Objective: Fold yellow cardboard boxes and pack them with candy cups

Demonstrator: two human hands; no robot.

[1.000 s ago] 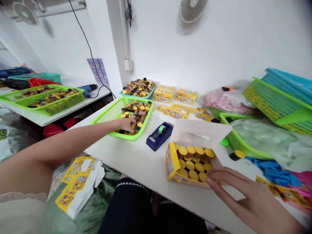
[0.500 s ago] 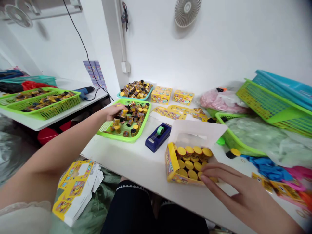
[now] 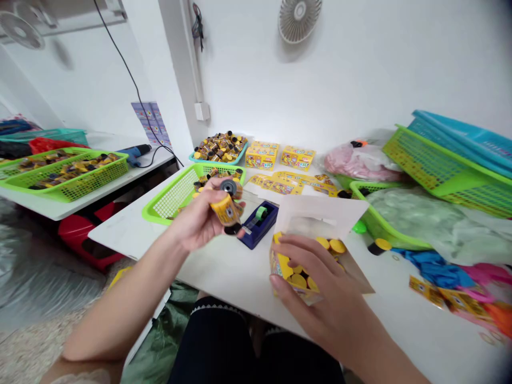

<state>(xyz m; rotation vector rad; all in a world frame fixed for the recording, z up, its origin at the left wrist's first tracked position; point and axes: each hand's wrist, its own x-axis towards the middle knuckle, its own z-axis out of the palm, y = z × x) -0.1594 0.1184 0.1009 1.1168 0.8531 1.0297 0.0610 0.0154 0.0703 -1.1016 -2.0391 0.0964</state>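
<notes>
My left hand (image 3: pixel 206 213) is closed around small printed canisters with yellow and black ends; a yellow-ended canister (image 3: pixel 224 210) shows in front. It is held above the table, just left of the blue tape dispenser (image 3: pixel 260 224). An opened yellow carton (image 3: pixel 280 264) with its white flap (image 3: pixel 320 213) raised stands to the right, holding canisters with yellow ends up. Over this carton is my right hand (image 3: pixel 320 272), fingers apart, thumb by the carton's front left; it partly hides the canisters. Behind my left hand lies a green basket (image 3: pixel 154 208) with more canisters.
A teal basket (image 3: pixel 196 159) heaped with canisters and closed cartons (image 3: pixel 262 154) stand along the wall. Flat printed card (image 3: pixel 276 184) lies before them. At right are stacked baskets (image 3: pixel 436 176), bagged goods (image 3: pixel 416 213) and a loose canister (image 3: pixel 379 246).
My left hand has come out of the green basket toward the tape dispenser, bringing canisters with it. The basket has shifted slightly left. My right hand has moved left across the carton.
</notes>
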